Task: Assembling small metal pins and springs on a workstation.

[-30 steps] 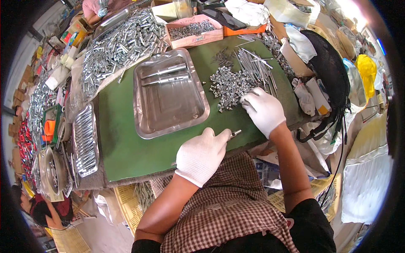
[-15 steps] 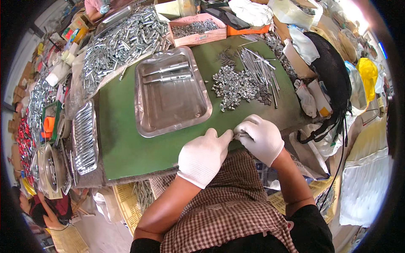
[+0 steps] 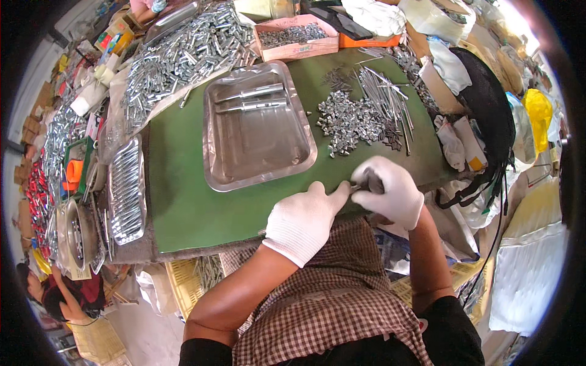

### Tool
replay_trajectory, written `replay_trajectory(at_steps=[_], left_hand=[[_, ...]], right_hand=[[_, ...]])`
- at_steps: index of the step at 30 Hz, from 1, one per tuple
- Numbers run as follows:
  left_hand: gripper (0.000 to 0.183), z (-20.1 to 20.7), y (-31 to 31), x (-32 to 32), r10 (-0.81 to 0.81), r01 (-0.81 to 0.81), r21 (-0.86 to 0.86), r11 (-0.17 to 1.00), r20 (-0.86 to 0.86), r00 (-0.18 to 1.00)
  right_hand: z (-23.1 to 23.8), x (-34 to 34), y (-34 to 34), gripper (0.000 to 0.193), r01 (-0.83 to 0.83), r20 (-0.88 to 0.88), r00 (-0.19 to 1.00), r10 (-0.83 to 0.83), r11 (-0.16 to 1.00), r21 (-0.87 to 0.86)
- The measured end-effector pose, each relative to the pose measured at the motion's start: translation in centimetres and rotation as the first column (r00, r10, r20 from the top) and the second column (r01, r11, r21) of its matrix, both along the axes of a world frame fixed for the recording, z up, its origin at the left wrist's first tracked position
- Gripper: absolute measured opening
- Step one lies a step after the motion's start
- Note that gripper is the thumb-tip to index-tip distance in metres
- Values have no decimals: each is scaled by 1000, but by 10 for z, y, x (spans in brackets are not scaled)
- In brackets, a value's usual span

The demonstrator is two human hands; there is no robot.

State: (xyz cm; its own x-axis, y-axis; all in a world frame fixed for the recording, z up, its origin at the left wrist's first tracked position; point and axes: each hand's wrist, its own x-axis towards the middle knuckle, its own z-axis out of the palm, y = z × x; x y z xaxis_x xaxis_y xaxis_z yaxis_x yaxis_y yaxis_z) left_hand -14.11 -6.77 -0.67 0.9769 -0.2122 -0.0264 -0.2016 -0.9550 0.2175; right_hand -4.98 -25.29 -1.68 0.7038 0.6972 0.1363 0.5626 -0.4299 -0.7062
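Observation:
Both my hands wear white knit gloves and meet at the front edge of a green work mat (image 3: 183,201). My left hand (image 3: 305,218) is closed on a slim metal rod (image 3: 354,188), mostly hidden by the glove; a bit of metal also shows by the wrist. My right hand (image 3: 394,194) has its grey-stained fingers curled in a pinch at the rod's end. Whether they hold another small part is hidden. Beyond my hands, a metal tray (image 3: 262,149) holds two slim silver pen-like tools (image 3: 259,105). Small silver fittings (image 3: 349,119) lie heaped to its right.
Long thin rods (image 3: 387,97) and small dark pins (image 3: 392,135) lie right of the fittings. A pink box (image 3: 299,52) of small parts and a large pile of metal tubes (image 3: 183,55) stand behind. A filled tray (image 3: 127,189) sits left; a black mesh bag (image 3: 482,104) right.
My right hand has turned and shifted slightly right, its fingers curling more. My left hand stays closed at the mat's edge. The whole view has shifted a little.

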Motion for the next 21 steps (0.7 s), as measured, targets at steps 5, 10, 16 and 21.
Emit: replay_trajectory(at_steps=[5, 10, 16, 21], left_hand=[[41, 4, 0, 2, -6, 9, -34, 999, 73, 997], [40, 3, -1, 2, -7, 6, 22, 1000, 57, 998], [18, 0, -5, 6, -28, 28, 6, 1000, 71, 997], [16, -7, -19, 18, -66, 53, 90, 994, 147, 987]], right_hand=[[-8, 0, 29, 49, 563, -641, 637, 428, 309, 767], [-21, 0, 44, 57, 585, -586, 592, 553, 204, 785], [-31, -15, 47, 61, 461, -565, 803, 190, 404, 791], [-24, -10, 40, 57, 587, -652, 706, 276, 288, 757]])
